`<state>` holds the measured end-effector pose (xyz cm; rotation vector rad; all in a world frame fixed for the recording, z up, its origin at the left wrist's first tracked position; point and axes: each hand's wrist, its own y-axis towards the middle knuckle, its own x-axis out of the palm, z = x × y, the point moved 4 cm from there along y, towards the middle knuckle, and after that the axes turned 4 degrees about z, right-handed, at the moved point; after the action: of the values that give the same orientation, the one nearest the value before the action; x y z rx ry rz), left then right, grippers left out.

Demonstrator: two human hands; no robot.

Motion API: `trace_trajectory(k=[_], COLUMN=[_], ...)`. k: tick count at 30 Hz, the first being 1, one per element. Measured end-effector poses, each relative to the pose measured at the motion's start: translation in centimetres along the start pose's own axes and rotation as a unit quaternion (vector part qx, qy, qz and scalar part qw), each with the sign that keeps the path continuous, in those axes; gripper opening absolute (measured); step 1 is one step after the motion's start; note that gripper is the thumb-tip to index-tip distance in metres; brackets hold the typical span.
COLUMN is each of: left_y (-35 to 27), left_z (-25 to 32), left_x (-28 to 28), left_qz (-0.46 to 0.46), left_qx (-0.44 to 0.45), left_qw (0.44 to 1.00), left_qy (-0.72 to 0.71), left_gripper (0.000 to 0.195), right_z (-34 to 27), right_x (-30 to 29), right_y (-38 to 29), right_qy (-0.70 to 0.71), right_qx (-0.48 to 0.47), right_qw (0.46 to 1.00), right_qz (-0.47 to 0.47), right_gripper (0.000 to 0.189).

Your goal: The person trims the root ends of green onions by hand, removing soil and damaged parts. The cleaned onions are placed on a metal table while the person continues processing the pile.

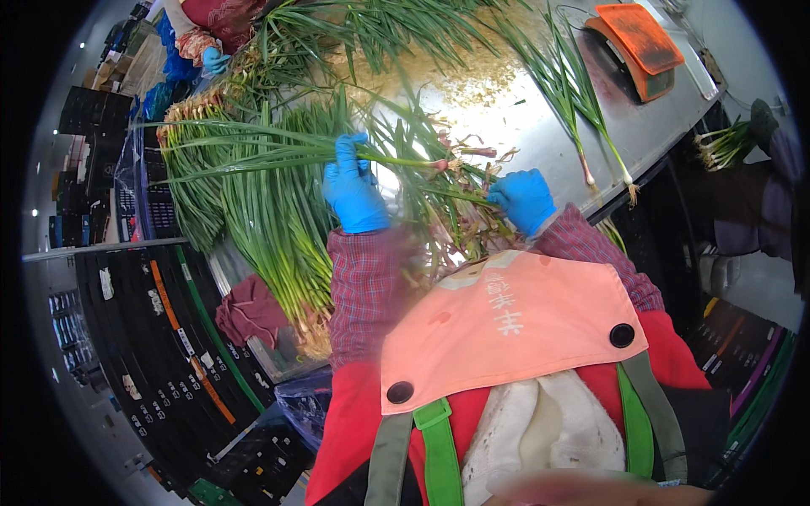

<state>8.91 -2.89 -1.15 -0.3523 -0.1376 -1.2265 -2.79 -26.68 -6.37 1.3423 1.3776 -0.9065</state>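
Observation:
My left hand (355, 186), in a blue glove, is closed around the leaves of a green onion (405, 162); its reddish root end points right and its long leaves spread left. My right hand (524, 197), also in a blue glove, is curled at the end of a green leaf or stalk (465, 197) above a pile of stripped skins and leaves (443, 231). What lies inside its fingers is mostly hidden. Left of my left hand lies a large heap of green onions (272, 209), roots towards me. A few separate green onions (579, 114) lie on the metal table (550, 136) at the right.
An orange scale (639, 47) stands at the table's far right. Across the table is a co-worker's gloved hand (216, 60) beside more onions. Stacked black crates (171, 329) stand at the left. A dark red cloth (253, 310) lies by the table's near left edge. Another person holds onions (724, 147) at right.

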Motion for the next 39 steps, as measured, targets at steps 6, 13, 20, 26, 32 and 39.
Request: trace_trajectory(k=[6,13,20,26,32,39], left_y=[-1.7,-4.8,-3.1,0.1,-0.9,-2.5], left_z=[-0.3,-2.1,-0.7,1.2,0.7,0.0], left_x=[1.4,3.9,2.2,-0.9,0.6,2.4], left_qz=[-0.085,-0.154,-0.032,0.003,-0.018,-0.177], left_qx=[-0.059,-0.093,-0.021,0.013,-0.024,-0.06], left_qw=[0.994,0.983,0.999,0.998,0.999,0.979], left_qy=[0.02,0.035,0.0,-0.064,-0.041,-0.076], left_gripper=[0.032,0.031,0.031,0.035,0.033,0.026], right_z=[-0.6,-5.9,-1.3,3.8,-0.9,-5.8], right_x=[-3.2,-2.3,0.7,3.3,-4.3,-5.3], right_y=[3.5,7.2,4.7,1.7,4.2,5.5], right_qy=[0.444,0.662,0.687,0.379,0.347,0.373], right_qx=[0.123,0.186,0.212,0.309,0.07,0.014], right_qw=[0.885,0.723,0.69,0.846,0.922,0.924], right_qz=[0.073,-0.059,0.084,-0.214,0.155,0.079], right_gripper=[0.033,0.028,0.028,0.051,0.052,0.026])
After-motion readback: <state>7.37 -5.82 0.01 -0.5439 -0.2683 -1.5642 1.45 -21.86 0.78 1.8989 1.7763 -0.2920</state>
